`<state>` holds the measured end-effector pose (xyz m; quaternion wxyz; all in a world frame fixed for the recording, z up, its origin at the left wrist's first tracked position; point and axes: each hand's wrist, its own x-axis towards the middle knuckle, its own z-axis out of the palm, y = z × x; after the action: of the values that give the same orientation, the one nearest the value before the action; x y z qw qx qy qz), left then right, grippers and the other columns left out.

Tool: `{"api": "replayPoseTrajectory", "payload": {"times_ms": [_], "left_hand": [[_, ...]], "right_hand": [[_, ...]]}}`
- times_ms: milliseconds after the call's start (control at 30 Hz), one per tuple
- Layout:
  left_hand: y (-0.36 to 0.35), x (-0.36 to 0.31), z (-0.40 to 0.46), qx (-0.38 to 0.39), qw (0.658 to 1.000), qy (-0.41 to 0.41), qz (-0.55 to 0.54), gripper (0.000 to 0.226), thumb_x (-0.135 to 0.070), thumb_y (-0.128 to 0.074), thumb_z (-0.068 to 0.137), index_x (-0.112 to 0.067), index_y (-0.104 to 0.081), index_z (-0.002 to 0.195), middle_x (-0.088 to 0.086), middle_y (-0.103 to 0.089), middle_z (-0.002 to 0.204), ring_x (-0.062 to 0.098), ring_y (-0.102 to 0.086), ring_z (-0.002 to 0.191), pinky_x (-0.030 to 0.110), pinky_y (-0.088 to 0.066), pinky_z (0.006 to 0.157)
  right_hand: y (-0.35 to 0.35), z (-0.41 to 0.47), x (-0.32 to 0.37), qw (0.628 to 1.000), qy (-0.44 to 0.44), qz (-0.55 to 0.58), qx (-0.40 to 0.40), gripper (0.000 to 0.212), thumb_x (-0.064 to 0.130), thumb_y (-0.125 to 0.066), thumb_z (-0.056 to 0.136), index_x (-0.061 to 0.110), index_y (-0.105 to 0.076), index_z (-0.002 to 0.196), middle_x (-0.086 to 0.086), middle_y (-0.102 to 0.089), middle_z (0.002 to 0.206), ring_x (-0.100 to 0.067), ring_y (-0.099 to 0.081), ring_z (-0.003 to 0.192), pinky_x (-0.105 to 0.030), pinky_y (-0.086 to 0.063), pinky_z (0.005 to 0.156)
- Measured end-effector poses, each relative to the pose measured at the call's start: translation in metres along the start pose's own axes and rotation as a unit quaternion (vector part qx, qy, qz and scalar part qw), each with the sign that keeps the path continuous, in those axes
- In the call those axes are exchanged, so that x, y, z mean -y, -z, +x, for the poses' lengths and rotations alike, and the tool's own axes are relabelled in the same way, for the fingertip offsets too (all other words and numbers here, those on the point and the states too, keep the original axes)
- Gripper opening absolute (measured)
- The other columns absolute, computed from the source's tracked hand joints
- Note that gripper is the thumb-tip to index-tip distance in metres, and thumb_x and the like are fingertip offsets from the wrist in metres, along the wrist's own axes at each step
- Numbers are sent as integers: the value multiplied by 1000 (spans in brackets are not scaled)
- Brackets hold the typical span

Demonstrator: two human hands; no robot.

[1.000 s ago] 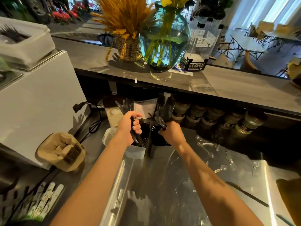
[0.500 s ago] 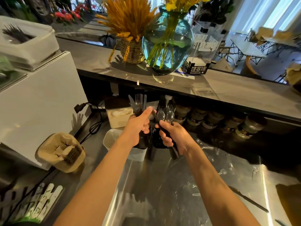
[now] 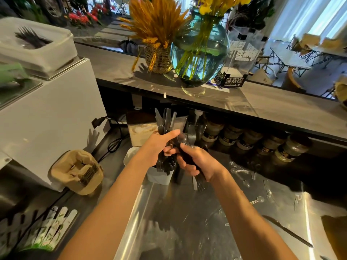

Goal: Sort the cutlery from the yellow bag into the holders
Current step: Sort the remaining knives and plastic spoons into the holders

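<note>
My left hand (image 3: pixel 159 147) grips a bundle of black plastic cutlery (image 3: pixel 165 119), its ends fanning upward above my fist. My right hand (image 3: pixel 197 162) holds another bunch of cutlery (image 3: pixel 198 182), clear spoons sticking up and dark handles pointing down past my wrist. Both hands meet above a white holder (image 3: pixel 159 177) that has black pieces standing in it. A dark holder sits just right of it, mostly hidden by my hands. The yellow bag (image 3: pixel 334 233) shows at the lower right edge.
Clear plastic spoons (image 3: pixel 240 171) lie scattered on the steel counter (image 3: pixel 187 212); a black knife (image 3: pixel 287 231) lies lower right. A cardboard cup carrier (image 3: pixel 75 173) with forks sits left, beside a white machine (image 3: pixel 47 119). Jars (image 3: pixel 244 139) line the shelf under a counter with a glass vase (image 3: pixel 199 53).
Both hands have lifted cutlery bundles out of the holders and come together above them. The right hand turned its bunch so handles point down.
</note>
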<state>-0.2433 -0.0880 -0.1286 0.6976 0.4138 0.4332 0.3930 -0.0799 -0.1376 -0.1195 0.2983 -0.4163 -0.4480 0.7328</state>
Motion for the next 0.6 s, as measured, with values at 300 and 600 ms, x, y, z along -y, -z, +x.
{"api": "replayPoseTrajectory", "payload": {"times_ms": [300,600], "left_hand": [[21,-7,0,-94,995,-36,7,17,-13,-72,89,1,-64,93,10,-47,62,10,-30,39,21,-26,39],[26,-15,4,-178,982,-61,23,25,-10,-73,89,9,-60,100,-1,-48,47,8,-34,35,20,-26,38]], "right_hand": [[10,11,-4,999,6,-5,-31,30,16,-53,101,-1,-62,125,-9,-73,94,-10,-52,53,-18,-40,42],[9,11,1,996,11,-57,-61,28,21,-48,106,-1,-59,118,-18,-75,103,-18,-64,61,-26,-53,57]]}}
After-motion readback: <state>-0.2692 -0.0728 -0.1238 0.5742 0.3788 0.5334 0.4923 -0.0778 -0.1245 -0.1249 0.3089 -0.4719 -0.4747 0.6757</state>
